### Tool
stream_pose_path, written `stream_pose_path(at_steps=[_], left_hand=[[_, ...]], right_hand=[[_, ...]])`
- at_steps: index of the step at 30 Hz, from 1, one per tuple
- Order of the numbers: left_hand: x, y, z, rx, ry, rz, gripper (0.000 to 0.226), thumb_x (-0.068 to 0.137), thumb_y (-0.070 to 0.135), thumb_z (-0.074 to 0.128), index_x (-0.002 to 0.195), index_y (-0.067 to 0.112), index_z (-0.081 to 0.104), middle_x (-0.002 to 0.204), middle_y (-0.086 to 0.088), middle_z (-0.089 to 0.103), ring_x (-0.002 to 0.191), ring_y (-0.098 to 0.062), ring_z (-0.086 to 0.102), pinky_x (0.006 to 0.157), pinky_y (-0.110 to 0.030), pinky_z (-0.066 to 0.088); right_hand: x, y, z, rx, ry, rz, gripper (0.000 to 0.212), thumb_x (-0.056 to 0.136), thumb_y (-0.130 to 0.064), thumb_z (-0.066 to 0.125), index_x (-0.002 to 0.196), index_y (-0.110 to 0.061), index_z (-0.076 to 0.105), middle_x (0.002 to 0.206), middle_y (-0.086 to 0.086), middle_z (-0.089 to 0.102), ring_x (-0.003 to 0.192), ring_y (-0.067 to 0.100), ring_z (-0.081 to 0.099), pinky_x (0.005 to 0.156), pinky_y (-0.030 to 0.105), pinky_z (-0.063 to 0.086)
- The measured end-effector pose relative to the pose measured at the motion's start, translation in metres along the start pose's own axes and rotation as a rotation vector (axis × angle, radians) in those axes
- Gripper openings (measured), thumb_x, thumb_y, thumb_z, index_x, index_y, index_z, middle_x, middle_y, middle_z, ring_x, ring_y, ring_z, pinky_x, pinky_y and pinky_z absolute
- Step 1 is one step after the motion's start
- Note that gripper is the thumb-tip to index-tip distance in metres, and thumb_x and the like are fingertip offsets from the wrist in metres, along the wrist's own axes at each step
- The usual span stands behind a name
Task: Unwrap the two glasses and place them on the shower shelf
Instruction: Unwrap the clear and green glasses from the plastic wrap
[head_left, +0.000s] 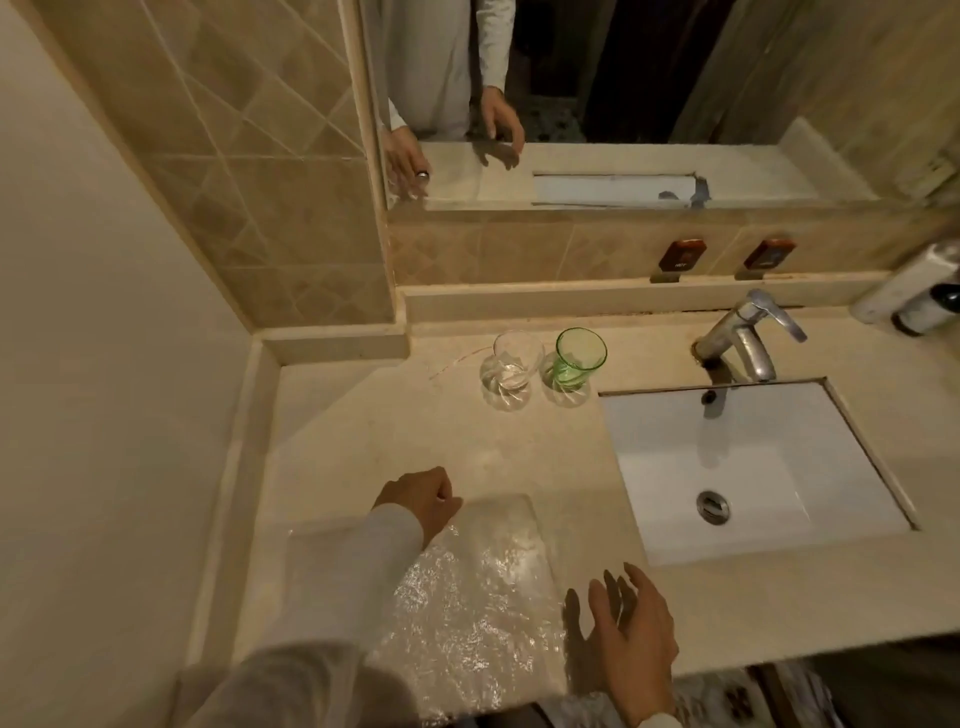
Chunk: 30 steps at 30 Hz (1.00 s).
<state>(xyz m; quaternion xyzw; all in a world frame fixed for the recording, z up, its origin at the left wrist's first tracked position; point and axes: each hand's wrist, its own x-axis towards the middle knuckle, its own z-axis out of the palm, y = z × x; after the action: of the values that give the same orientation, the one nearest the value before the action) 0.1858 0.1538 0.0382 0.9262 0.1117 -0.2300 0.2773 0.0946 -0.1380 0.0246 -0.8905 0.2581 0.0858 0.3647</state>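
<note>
The clear glass (511, 366) and the green glass (577, 358) stand upright and unwrapped, just beside each other, near the back edge of the bench (363, 415), the green one nearer the tap (748, 332). A sheet of clear wrap (478, 597) lies flat and crinkled at the front edge, well apart from the glasses. The left hand (418, 501) sits at the wrap's far edge with its fingers (441, 488) curled together; whether they pinch the sheet cannot be told. The right hand (631, 623) is at the front edge just right of the wrap, fingers (613, 587) spread apart, holding nothing. The white sink (753, 467) is set into the bench's right side.
</note>
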Motion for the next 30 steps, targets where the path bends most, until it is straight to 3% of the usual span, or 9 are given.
stream_pose_path(at_steps=[3, 6, 10, 13, 17, 20, 24, 26, 30], left_hand=[[-0.008, -0.01, 0.007, 0.21, -0.11, 0.023, 0.044, 0.084, 0.053, 0.054, 0.121, 0.03, 0.054, 0.119, 0.007, 0.061, 0.109, -0.021, 0.057, 0.098, -0.036, 0.039], [-0.011, -0.012, 0.017, 0.276, -0.078, 0.038, 0.029, 0.091, 0.042, 0.046, 0.106, 0.026, 0.064, 0.11, 0.002, 0.065, 0.102, -0.024, 0.059, 0.092, -0.037, 0.04], [-0.022, -0.008, 0.021, -0.505, 0.063, -0.026, 0.017, 0.092, 0.032, 0.058, 0.081, 0.02, 0.063, 0.072, 0.003, 0.07, 0.062, -0.02, 0.065, 0.061, -0.036, 0.057], [-0.026, -0.009, 0.004, -0.91, 0.096, -0.059, 0.014, 0.091, 0.027, 0.061, 0.08, 0.018, 0.06, 0.073, -0.007, 0.075, 0.046, -0.024, 0.062, 0.04, -0.031, 0.048], [-0.028, -0.022, -0.02, -1.147, 0.22, -0.087, 0.012, 0.095, 0.024, 0.06, 0.085, 0.017, 0.06, 0.068, -0.005, 0.073, 0.045, -0.021, 0.059, 0.05, -0.03, 0.043], [-0.034, -0.045, -0.033, -1.152, 0.392, -0.131, 0.013, 0.094, 0.027, 0.062, 0.085, 0.018, 0.063, 0.065, -0.001, 0.072, 0.043, -0.013, 0.055, 0.051, -0.028, 0.042], [-0.038, -0.078, -0.043, -1.087, 0.661, -0.278, 0.009, 0.09, 0.028, 0.064, 0.082, 0.024, 0.066, 0.071, 0.008, 0.073, 0.054, -0.007, 0.056, 0.065, -0.033, 0.046], [-0.038, -0.085, -0.041, -0.878, 0.686, -0.378, 0.028, 0.088, 0.046, 0.064, 0.108, 0.028, 0.06, 0.107, 0.003, 0.072, 0.09, -0.017, 0.064, 0.085, -0.04, 0.049], [-0.052, -0.094, -0.019, -0.127, 0.717, -0.244, 0.07, 0.086, 0.063, 0.046, 0.146, 0.03, 0.033, 0.152, -0.003, 0.035, 0.14, -0.022, 0.03, 0.115, -0.046, 0.027]], right_hand=[[-0.03, -0.001, 0.007, 0.046, -0.008, 0.039, 0.057, 0.09, -0.038, 0.074, 0.14, -0.02, 0.054, 0.14, 0.01, 0.06, 0.131, 0.032, 0.052, 0.112, 0.053, 0.037], [-0.051, 0.003, 0.013, 0.108, -0.028, 0.092, 0.066, 0.091, -0.043, 0.071, 0.147, -0.019, 0.046, 0.148, 0.011, 0.052, 0.137, 0.032, 0.048, 0.114, 0.053, 0.037], [-0.067, -0.002, 0.016, 0.247, -0.075, 0.164, 0.098, 0.085, -0.048, 0.077, 0.16, -0.016, 0.023, 0.16, 0.012, 0.037, 0.147, 0.028, 0.036, 0.12, 0.046, 0.031], [-0.064, -0.02, 0.021, 0.37, -0.137, 0.2, 0.115, 0.08, -0.049, 0.083, 0.163, -0.02, 0.009, 0.165, 0.01, 0.028, 0.151, 0.027, 0.029, 0.122, 0.043, 0.028], [-0.039, -0.056, 0.028, 0.592, -0.286, 0.202, 0.067, 0.089, -0.033, 0.078, 0.146, -0.007, 0.052, 0.134, 0.007, 0.065, 0.12, 0.026, 0.065, 0.097, 0.034, 0.054], [-0.014, -0.082, 0.031, 0.541, -0.328, 0.02, 0.011, 0.09, -0.016, 0.077, 0.1, -0.012, 0.08, 0.098, 0.011, 0.08, 0.097, 0.025, 0.074, 0.095, 0.045, 0.058], [0.009, -0.127, 0.047, 0.463, -0.424, -0.136, 0.005, 0.09, -0.015, 0.077, 0.088, -0.017, 0.082, 0.086, 0.012, 0.08, 0.079, 0.018, 0.07, 0.086, 0.045, 0.057], [0.021, -0.147, 0.066, 0.381, -0.438, -0.186, 0.006, 0.091, -0.022, 0.076, 0.088, -0.02, 0.081, 0.083, 0.003, 0.08, 0.08, 0.019, 0.073, 0.086, 0.044, 0.059], [0.038, -0.172, 0.11, 0.167, -0.452, -0.251, 0.009, 0.092, -0.029, 0.071, 0.093, -0.023, 0.077, 0.083, 0.001, 0.079, 0.085, 0.022, 0.075, 0.091, 0.04, 0.057]])
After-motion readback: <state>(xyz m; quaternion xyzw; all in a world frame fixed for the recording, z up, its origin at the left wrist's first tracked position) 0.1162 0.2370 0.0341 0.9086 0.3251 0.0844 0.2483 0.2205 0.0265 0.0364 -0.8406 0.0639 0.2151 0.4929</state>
